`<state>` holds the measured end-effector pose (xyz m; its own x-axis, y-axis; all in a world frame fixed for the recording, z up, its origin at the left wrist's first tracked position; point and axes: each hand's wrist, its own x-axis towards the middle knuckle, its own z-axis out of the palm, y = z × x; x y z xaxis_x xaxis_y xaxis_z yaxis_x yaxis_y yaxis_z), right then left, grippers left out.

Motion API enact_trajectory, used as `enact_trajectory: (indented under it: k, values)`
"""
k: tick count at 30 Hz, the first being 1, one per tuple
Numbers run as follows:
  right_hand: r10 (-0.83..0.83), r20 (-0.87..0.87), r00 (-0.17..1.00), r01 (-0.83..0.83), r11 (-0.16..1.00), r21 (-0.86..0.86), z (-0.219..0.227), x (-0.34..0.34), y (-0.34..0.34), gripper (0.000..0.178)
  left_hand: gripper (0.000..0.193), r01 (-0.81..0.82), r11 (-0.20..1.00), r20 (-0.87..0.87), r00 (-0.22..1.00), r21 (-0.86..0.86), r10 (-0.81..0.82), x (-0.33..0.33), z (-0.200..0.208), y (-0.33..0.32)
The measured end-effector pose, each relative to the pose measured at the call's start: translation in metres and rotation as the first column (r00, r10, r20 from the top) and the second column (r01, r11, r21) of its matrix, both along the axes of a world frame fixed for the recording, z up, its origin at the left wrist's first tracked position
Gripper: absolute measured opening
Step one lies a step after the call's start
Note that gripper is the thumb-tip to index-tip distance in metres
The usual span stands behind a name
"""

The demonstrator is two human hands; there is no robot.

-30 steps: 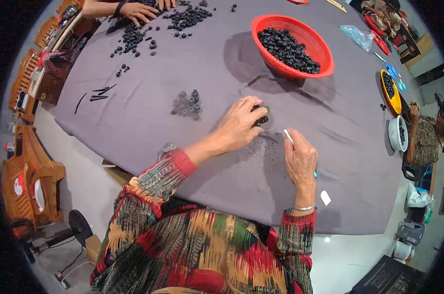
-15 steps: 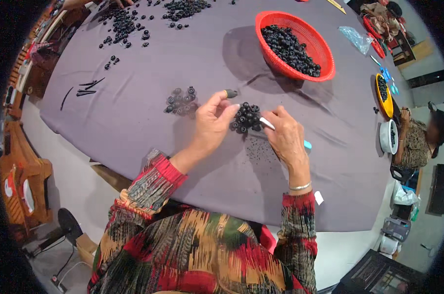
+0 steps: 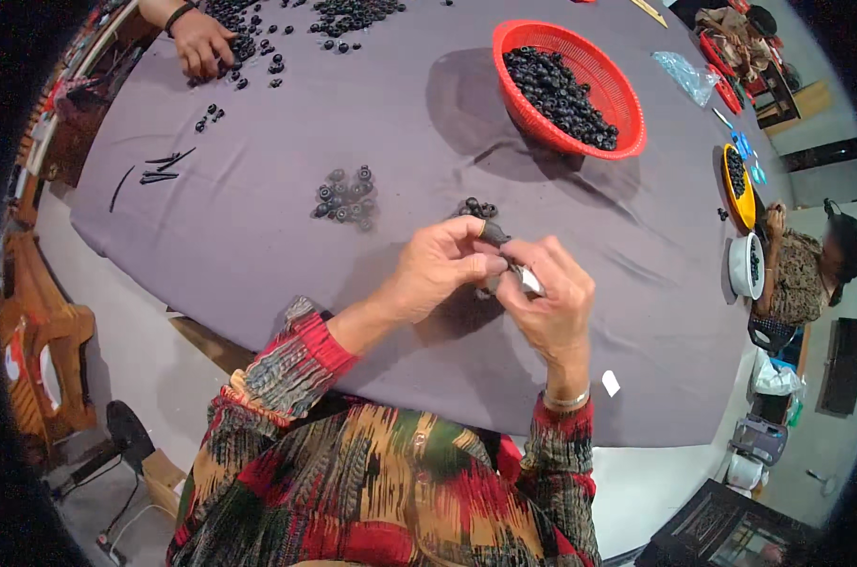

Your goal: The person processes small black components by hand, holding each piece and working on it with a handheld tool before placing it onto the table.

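Observation:
My left hand [image 3: 433, 269] is closed in a pinch, a dark cover on its index fingertip. It meets my right hand [image 3: 556, 293] over the grey-clothed table [image 3: 390, 104]. A small black round part appears pinched in the left fingertips, mostly hidden. My right fingers are wrapped round a small hand tool [image 3: 530, 281] whose white end shows; the rest is covered. Just beyond the fingertips lies a small cluster of black round parts [image 3: 476, 208], partly hidden by my hands. Another group of black ring-like parts [image 3: 346, 198] sits to the left.
A red basket [image 3: 603, 80] holds many black parts. At the far left another person's hand [image 3: 201, 45] touches loose parts. Black strips [image 3: 164, 173] lie left, a white scrap [image 3: 611, 383] right. A yellow tray [image 3: 745, 203] and white bowl [image 3: 742, 265] stand near a person [image 3: 806, 274].
My hands have come together, nearer to me, and now cover part of the cluster and the dark crumbs. The other person's hand has moved farther into view at the far left.

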<state>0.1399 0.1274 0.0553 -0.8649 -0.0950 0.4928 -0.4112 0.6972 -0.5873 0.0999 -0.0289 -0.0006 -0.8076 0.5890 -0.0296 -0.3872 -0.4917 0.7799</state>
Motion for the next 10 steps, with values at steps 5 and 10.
enact_trajectory:
  k: [5,10]
  values:
    - [0.027,0.007,1.0,-0.026,0.996,-0.087,0.001,0.01,-0.001,0.029,0.028,0.095,0.981,0.138,0.983,0.17,-0.12,0.005,0.001,-0.002]
    - [0.063,-0.019,0.998,-0.065,0.992,-0.112,-0.006,0.014,0.002,0.034,0.028,0.162,0.954,0.225,0.949,0.253,-0.221,0.005,-0.001,-0.006]
